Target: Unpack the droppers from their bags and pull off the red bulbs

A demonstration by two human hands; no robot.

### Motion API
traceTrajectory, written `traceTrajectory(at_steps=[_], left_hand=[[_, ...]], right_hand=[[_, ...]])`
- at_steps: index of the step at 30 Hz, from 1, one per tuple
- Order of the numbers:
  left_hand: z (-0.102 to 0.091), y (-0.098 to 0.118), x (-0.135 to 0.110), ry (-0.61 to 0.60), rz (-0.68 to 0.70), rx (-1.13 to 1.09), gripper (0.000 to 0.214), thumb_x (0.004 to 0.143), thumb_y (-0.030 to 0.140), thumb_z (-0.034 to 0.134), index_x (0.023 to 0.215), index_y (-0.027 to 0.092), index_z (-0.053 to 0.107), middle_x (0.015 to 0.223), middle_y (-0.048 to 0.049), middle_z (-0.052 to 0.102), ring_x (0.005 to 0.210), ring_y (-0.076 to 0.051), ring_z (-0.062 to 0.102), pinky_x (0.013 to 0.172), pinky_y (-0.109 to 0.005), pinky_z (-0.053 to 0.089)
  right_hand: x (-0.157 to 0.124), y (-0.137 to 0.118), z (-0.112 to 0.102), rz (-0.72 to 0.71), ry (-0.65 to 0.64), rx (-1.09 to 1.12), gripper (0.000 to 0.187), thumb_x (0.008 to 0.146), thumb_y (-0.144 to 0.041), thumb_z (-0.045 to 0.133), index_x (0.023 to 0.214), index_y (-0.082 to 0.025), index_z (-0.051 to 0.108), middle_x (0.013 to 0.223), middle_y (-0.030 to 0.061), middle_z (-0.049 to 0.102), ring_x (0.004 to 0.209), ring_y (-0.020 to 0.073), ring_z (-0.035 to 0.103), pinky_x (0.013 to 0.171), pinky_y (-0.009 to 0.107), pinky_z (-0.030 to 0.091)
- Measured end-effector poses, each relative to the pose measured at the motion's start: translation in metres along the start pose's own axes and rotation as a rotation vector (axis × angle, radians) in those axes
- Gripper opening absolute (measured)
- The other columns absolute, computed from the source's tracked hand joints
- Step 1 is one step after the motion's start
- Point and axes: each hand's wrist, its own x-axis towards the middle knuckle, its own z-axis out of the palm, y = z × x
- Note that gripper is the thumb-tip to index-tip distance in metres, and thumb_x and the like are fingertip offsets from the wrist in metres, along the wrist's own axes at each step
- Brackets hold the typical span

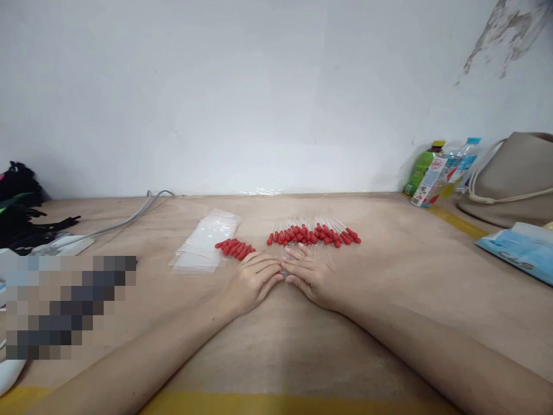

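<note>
My left hand (256,279) and my right hand (311,278) meet fingertip to fingertip low over the table. Their fingers curl down around a few droppers, mostly hidden beneath them; a speck of red shows between the fingertips. One finger of my right hand is lifted slightly. Clear dropper tubes (323,252) stick out behind that hand. Just beyond my left hand lies a small row of red rubber dropper bulbs (235,248). Behind the hands, a larger bunch of droppers (302,233) lies with red bulbs towards me and clear tubes pointing to the wall.
Flat clear plastic bags (205,236) are stacked left of the droppers. A grey cable (129,220) and black items (21,207) lie farther left. At right stand bottles (425,170), a grey-brown bag (514,173) and a blue packet (518,251). A white wall (259,115) closes the back.
</note>
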Motion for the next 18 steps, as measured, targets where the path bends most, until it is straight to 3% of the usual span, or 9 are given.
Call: traceTrajectory(at_steps=[9,18], left_hand=[[-0.011,0.007,0.003,-0.119,0.081,0.094,0.014,0.086,0.019,0.045,0.09,0.016,0.058,0.099,-0.0064,0.066,0.106,-0.019,0.055,0.095,-0.038,0.039],[-0.018,0.01,0.001,-0.146,0.104,0.121,0.014,0.087,0.017,0.042,0.088,0.016,0.056,0.101,-0.0069,0.066,0.109,-0.02,0.054,0.09,-0.037,0.038]], right_hand=[[-0.003,-0.004,-0.006,-0.086,-0.004,0.037,0.016,0.085,-0.015,0.046,0.095,-0.013,0.058,0.098,0.009,0.065,0.098,0.0141,0.059,0.103,0.037,0.035],[-0.006,-0.008,-0.01,-0.136,0.021,-0.044,0.019,0.084,-0.011,0.044,0.096,-0.013,0.059,0.101,0.0095,0.065,0.103,0.015,0.056,0.101,0.036,0.039]])
